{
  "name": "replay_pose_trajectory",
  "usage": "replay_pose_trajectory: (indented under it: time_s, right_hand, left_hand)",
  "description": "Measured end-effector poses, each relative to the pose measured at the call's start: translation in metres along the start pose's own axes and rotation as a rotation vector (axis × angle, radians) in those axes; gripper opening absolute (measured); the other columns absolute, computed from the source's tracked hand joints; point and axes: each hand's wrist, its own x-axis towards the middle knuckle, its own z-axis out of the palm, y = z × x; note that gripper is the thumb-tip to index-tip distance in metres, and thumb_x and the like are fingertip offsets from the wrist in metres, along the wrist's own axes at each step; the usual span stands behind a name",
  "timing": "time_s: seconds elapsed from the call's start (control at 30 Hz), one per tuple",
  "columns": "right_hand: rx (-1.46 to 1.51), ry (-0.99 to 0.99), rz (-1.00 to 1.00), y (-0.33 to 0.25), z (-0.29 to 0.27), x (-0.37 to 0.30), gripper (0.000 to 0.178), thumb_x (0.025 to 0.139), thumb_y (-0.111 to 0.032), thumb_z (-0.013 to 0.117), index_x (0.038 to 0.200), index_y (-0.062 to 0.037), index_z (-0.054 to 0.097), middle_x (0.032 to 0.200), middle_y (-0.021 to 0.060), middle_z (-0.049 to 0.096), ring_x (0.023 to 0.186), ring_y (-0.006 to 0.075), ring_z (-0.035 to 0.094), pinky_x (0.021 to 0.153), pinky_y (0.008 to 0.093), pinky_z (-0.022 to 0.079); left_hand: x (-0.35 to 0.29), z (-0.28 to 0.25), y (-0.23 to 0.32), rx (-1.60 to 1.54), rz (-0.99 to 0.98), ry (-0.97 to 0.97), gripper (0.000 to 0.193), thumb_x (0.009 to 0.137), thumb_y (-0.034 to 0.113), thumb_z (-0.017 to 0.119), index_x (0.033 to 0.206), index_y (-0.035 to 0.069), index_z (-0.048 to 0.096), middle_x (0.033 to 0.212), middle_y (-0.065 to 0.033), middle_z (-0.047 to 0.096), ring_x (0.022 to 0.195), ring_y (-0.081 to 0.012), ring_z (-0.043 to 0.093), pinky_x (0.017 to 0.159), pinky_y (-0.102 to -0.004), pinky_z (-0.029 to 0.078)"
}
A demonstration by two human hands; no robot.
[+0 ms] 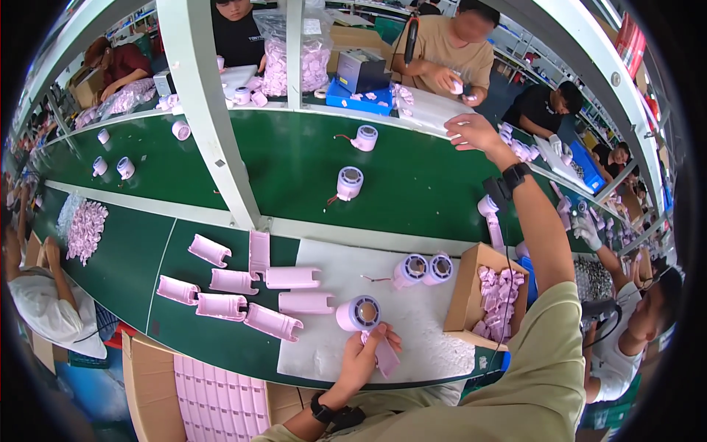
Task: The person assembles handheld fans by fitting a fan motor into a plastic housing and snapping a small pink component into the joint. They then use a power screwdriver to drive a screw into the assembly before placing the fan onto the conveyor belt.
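Observation:
My left hand (361, 357) is closed around a pink handheld fan, low over the white mat. The fan's round head (359, 314) has a grey grille, and a pink handle piece (387, 359) sticks out beside my fingers. My right arm stretches far across the green belt, and my right hand (475, 133) is above its far side. The fingers there are apart, with nothing visible between them. Two round fan heads (410, 270) stand on the mat, one trailing a wire. To the left lie several pink half-shell handles (221, 306), open side up.
A cardboard box (461, 298) of small pink parts stands right of the mat. More fan heads (350, 183) sit on the green belt (280, 155). A white metal post (202, 110) rises at left. Another carton (147, 376) holds pink shells below. Several co-workers sit around.

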Motion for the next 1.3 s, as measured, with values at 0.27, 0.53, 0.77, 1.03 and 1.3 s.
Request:
replay_pose_trajectory:
  time_s: [0.27,0.53,0.77,1.03,1.3]
  right_hand:
    - [-0.086,0.032,-0.325,-0.044,0.036,-0.273,0.027,0.093,-0.017,0.065,0.117,-0.0023,0.062,0.101,0.0055,0.068,0.084,0.0103,0.063,0.075,0.0233,0.049]
    - [-0.129,1.337,-0.310,0.079,-0.002,-0.425,0.049,0.086,-0.009,0.073,0.128,0.0031,0.051,0.127,0.0120,0.057,0.112,0.0182,0.055,0.091,0.0310,0.047]
    - [-0.125,1.483,-0.322,0.125,-0.023,-0.388,0.064,0.087,-0.014,0.073,0.139,0.0041,0.040,0.129,0.0151,0.054,0.113,0.0185,0.055,0.095,0.0330,0.044]
    - [0.236,1.325,-0.347,0.132,-0.047,-0.440,0.021,0.094,-0.015,0.060,0.103,0.0035,0.057,0.082,0.0108,0.063,0.067,0.0124,0.060,0.070,0.0273,0.050]
    - [0.353,1.443,-0.456,0.157,-0.080,-0.469,0.015,0.095,-0.013,0.054,0.098,0.0023,0.054,0.071,0.0078,0.061,0.048,0.0101,0.050,0.052,0.0237,0.041]
  left_hand:
    - [-0.005,-0.006,0.002,0.013,-0.021,0.050,0.030,0.098,0.025,0.047,0.110,-0.002,0.055,0.087,-0.0124,0.065,0.075,-0.0205,0.064,0.067,-0.0327,0.053]
    - [-0.003,0.003,-0.007,0.039,0.053,0.045,0.030,0.098,0.022,0.050,0.114,-0.003,0.054,0.077,-0.0095,0.059,0.065,-0.0191,0.060,0.059,-0.0329,0.050]
    - [-0.003,0.007,-0.003,0.055,0.067,0.021,0.031,0.096,0.024,0.048,0.109,-0.003,0.055,0.072,-0.0094,0.055,0.055,-0.0196,0.053,0.051,-0.0329,0.044]
    - [-0.062,0.071,0.005,0.100,-0.154,-0.219,0.031,0.095,0.025,0.047,0.106,-0.003,0.056,0.068,-0.0103,0.056,0.052,-0.0207,0.054,0.047,-0.0337,0.044]
    - [-0.056,0.136,-0.032,0.234,-0.416,-0.480,0.031,0.097,0.024,0.047,0.104,-0.004,0.057,0.068,-0.0110,0.058,0.055,-0.0200,0.059,0.049,-0.0322,0.046]
